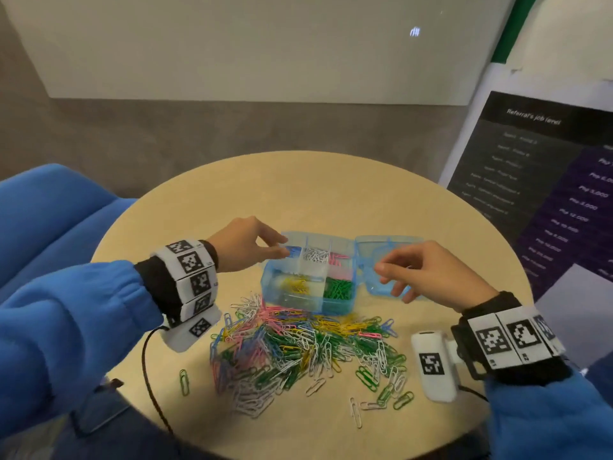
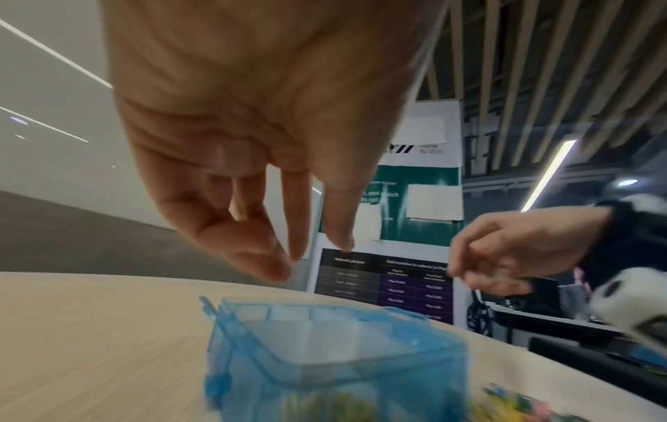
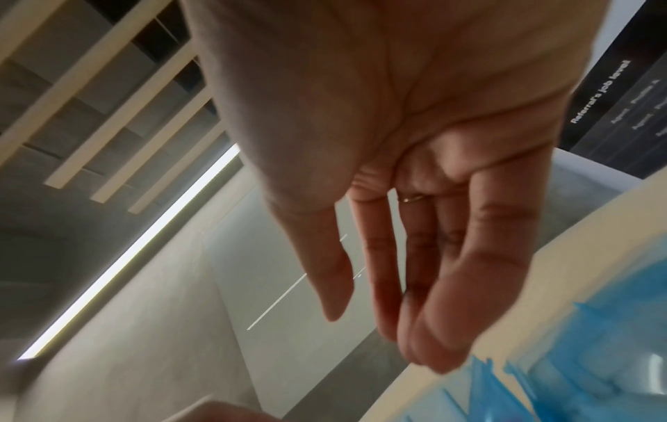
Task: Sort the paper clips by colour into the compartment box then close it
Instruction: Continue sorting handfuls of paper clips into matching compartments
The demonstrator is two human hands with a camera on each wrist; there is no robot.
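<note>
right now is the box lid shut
No, the lid lies flipped open to the right of the box, and the clips in the compartments are exposed.

The dark poster (image 1: 530, 180) at the right of the frame is headed "Referral's job level"; its purple column lists what seem to be peso amounts, blurred.

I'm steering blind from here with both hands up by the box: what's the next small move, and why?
Probably bring the left hand back down to the mixed pile and pick another clip. It hovers over the blue clips' compartment with nothing visibly pinched, the right hand seems empty over the open lid, and many unsorted clips remain, so closing the box would be premature.
</note>
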